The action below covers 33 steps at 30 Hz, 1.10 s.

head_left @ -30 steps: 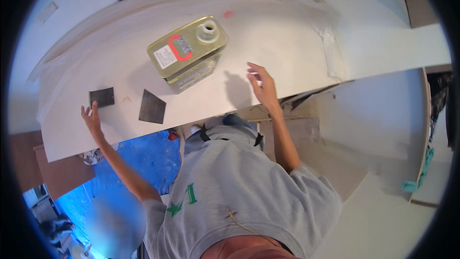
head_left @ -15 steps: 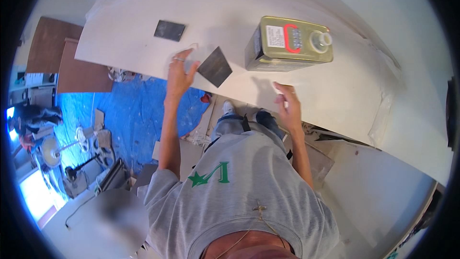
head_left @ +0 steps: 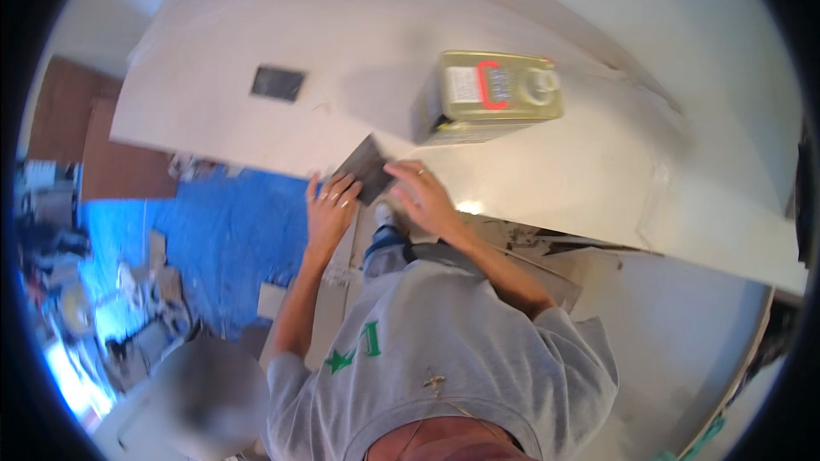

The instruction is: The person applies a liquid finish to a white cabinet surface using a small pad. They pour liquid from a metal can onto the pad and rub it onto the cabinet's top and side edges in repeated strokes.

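Note:
A thin dark square sheet (head_left: pixel 365 164) is at the front edge of the pale tabletop, one corner reaching past that edge. My left hand (head_left: pixel 331 209), with rings on its fingers, has its fingertips bent over the sheet's near left side. From the right, my right hand (head_left: pixel 424 201) grips the sheet's right corner with its fingertips; the thumb is partly hidden. Farther back on the left lies a smaller dark rectangular piece (head_left: pixel 278 84), flat and untouched. Right of the sheet stands a gold metal can (head_left: pixel 504 94) with a red handle and a whitish cap.
The pale tabletop (head_left: pixel 547 179) runs across the view, with a wall behind. Brown boards (head_left: pixel 128 154) stand at the left. Blue sheeting (head_left: pixel 231 239) covers the floor there, with tools and clutter beyond. A pale panel (head_left: pixel 666 316) is below the table at the right.
Both hands have come together at the sheet, from apart and off it. The sheet has shifted toward me, over the table edge. The whole view has also moved.

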### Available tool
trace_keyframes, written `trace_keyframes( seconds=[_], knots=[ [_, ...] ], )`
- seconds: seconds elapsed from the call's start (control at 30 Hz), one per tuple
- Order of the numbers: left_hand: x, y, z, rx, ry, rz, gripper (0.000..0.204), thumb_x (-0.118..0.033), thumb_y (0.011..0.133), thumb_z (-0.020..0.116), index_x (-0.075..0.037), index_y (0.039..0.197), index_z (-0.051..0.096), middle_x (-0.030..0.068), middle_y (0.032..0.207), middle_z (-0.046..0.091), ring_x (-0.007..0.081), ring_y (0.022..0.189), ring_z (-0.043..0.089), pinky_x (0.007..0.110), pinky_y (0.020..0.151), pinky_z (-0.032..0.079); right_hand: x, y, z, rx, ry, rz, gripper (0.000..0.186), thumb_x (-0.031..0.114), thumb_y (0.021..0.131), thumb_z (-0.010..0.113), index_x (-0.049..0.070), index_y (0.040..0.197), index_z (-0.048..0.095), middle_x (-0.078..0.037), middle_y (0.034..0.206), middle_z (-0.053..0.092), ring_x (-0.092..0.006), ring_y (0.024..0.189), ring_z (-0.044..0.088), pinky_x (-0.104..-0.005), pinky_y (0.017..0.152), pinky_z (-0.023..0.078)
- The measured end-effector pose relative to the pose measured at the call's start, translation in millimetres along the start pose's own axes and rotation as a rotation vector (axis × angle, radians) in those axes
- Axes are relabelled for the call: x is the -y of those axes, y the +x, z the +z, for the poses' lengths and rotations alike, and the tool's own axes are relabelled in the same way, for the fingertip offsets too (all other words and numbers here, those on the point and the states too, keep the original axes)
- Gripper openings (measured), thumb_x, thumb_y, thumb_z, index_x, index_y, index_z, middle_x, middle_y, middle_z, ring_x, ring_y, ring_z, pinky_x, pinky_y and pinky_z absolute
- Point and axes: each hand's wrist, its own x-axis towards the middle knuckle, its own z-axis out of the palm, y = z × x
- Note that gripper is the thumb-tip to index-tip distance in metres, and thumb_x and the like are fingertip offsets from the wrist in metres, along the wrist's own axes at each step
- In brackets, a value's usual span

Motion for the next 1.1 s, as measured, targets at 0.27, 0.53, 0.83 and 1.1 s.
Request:
trace_keyframes(
  seconds=[0.27,0.53,0.83,1.1],
  knots=[
    [-55,15,-15,-0.306,-0.149,0.229,0.028,-0.002,0.084,0.077,-0.015,0.108,0.07,0.003,0.104,0.069,0.021,0.098,0.069,0.049,0.102,0.046,5,-37,-4,0.118,1.541,0.74,0.057,0.05,0.106,0.053,0.014,0.149,0.045,-0.006,0.121,0.06,-0.0182,0.108,0.064,-0.0394,0.091,0.056],
    [-103,34,-3,-0.248,-0.208,0.397,0.031,-0.006,0.083,0.078,-0.018,0.111,0.071,0.0014,0.103,0.065,0.0202,0.096,0.065,0.045,0.097,0.046,25,-68,-57,0.019,0.959,0.608,0.061,0.06,0.101,0.056,0.008,0.134,0.053,-0.002,0.113,0.059,-0.0111,0.1,0.057,-0.0305,0.082,0.053],
    [-186,26,30,-0.1,-0.228,0.452,0.038,-0.01,0.075,0.083,-0.02,0.11,0.073,0.0001,0.095,0.057,0.0192,0.09,0.058,0.043,0.092,0.046,-5,-123,-110,-0.054,0.923,0.742,0.044,0.039,0.105,0.062,0.003,0.13,0.062,0.001,0.113,0.064,-0.0093,0.104,0.056,-0.028,0.089,0.048],
    [-240,30,53,-0.088,-0.284,0.091,0.031,-0.003,0.081,0.078,-0.014,0.109,0.069,0.0067,0.102,0.059,0.0286,0.095,0.059,0.047,0.088,0.048,-48,-156,-221,0.058,0.597,0.496,0.053,0.031,0.108,0.054,-0.004,0.147,0.045,-0.017,0.131,0.066,-0.0204,0.117,0.059,-0.0351,0.105,0.045]
  ],
)
